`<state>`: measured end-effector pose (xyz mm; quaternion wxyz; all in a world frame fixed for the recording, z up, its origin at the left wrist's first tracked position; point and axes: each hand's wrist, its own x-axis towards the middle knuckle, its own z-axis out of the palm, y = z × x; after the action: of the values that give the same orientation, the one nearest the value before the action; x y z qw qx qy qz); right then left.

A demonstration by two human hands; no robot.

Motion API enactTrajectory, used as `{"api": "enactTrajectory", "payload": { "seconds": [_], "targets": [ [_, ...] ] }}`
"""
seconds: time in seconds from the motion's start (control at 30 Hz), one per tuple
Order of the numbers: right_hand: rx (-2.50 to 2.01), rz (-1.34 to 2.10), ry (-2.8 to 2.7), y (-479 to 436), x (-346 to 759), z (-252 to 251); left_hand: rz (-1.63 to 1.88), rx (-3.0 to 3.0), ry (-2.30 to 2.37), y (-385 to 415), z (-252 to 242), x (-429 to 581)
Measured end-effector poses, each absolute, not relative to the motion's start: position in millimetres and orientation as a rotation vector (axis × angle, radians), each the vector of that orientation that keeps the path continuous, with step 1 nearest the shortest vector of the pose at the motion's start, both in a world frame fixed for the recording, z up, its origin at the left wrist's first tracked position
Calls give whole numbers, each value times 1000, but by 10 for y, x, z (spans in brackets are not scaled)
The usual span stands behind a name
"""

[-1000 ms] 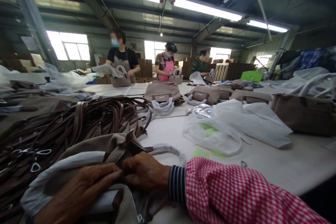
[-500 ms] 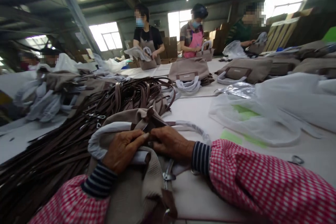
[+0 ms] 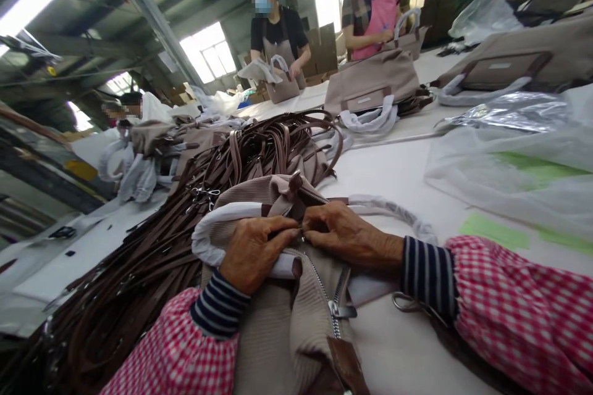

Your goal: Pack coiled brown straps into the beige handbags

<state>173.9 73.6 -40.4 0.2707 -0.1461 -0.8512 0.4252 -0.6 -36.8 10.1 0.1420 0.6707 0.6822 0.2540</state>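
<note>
A taupe ribbed handbag (image 3: 264,321) lies on the table in front of me, its zipped opening partly spread. My left hand (image 3: 259,247) is closed in a pinch on the bag's opening edge, over the near wrapped handle (image 3: 210,228). My right hand (image 3: 345,231) pinches at the same spot from the other side, fingertips almost meeting the left ones. A small dark piece between the fingertips is too hidden to name. Below the hands a metal zipper pull (image 3: 341,310) hangs by the brown leather end tab (image 3: 345,358). The far wrapped handle (image 3: 393,207) arches behind my right hand.
A heap of brown straps (image 3: 185,228) with metal clips spreads along the left. Finished-looking bags (image 3: 375,83) lie farther back. Clear plastic (image 3: 509,166) and green sheets (image 3: 493,231) are at right. Co-workers (image 3: 278,43) handle bags across the table. A strap with a ring (image 3: 407,302) lies under my right sleeve.
The view has tilted down and turned left, so everything sits farther right in the picture. Both hands stay at the bag's opening, and the right fingertips now show in a tighter pinch.
</note>
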Motion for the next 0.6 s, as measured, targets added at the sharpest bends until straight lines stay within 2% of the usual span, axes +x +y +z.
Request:
{"api": "enactTrajectory", "payload": {
  "seconds": [0.33,0.6],
  "targets": [
    [-333,1138,-2297,739,1730,-430,618,2005,2004,-341,115,-2],
    [-395,1449,-2231,759,1776,-303,601,1946,1941,-336,140,-6]
  ]
}}
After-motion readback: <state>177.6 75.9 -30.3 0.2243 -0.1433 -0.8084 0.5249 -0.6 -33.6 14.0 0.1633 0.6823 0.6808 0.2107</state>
